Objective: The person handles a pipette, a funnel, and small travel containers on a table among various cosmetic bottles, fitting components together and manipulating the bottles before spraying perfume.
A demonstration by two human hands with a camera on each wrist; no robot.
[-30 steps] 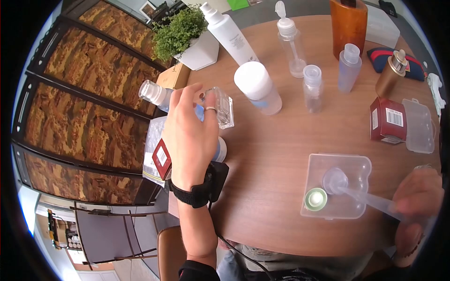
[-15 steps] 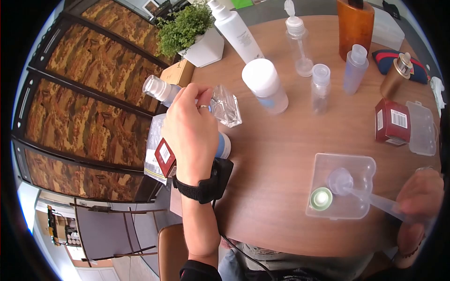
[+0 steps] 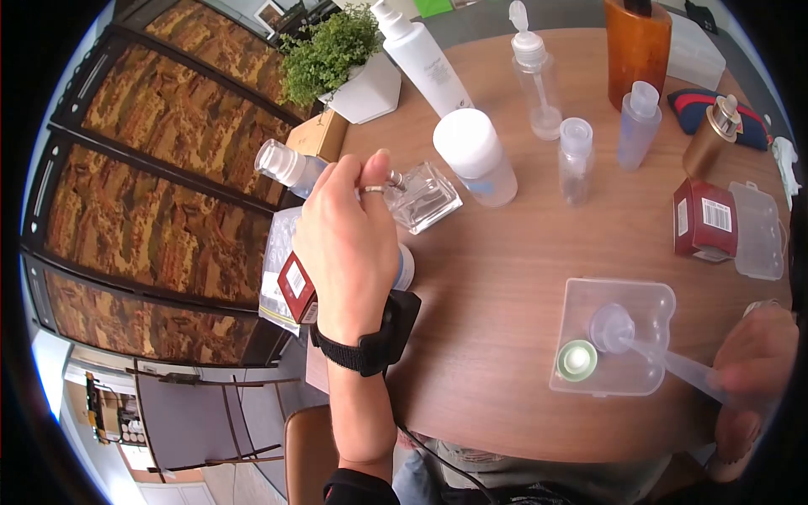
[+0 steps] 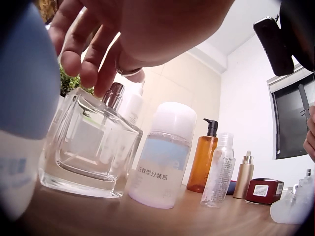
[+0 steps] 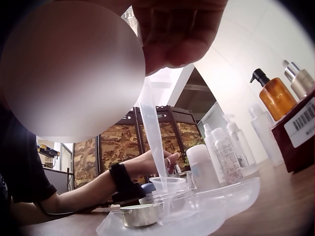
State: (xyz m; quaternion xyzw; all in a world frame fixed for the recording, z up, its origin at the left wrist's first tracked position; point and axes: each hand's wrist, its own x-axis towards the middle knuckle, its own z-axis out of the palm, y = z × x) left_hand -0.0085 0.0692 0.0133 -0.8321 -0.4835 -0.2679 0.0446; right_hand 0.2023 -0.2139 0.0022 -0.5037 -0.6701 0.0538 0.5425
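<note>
My left hand (image 3: pixel 349 227) hovers round the top of a clear glass perfume bottle (image 3: pixel 425 202), fingers loosely bent. In the left wrist view the square bottle (image 4: pixel 93 147) stands on the table; its metal sprayer (image 4: pixel 114 96) shows between the index fingertip and the ringed thumb, which points past it. My right hand (image 3: pixel 757 358) holds a translucent tapered plastic pipette (image 5: pixel 151 125), its narrow end inside a small clear funnel (image 5: pixel 167 184). The funnel is over a small clear jar inside a clear plastic tray (image 3: pixel 619 379). Beside it lies a round green-rimmed cap (image 3: pixel 576 360).
A white-capped bottle (image 3: pixel 475 151) stands just right of the perfume bottle. Behind are a white spray bottle (image 3: pixel 429 67), an amber pump bottle (image 3: pixel 637 55) and several clear bottles. A dark red box (image 3: pixel 703 219) sits at right, a blue-labelled bottle (image 3: pixel 406 268) under my left wrist.
The perfume bottle has shifted right from its tilted position and now stands on the table near the white-capped bottle. My left thumb has lifted slightly. The right hand barely moves.
</note>
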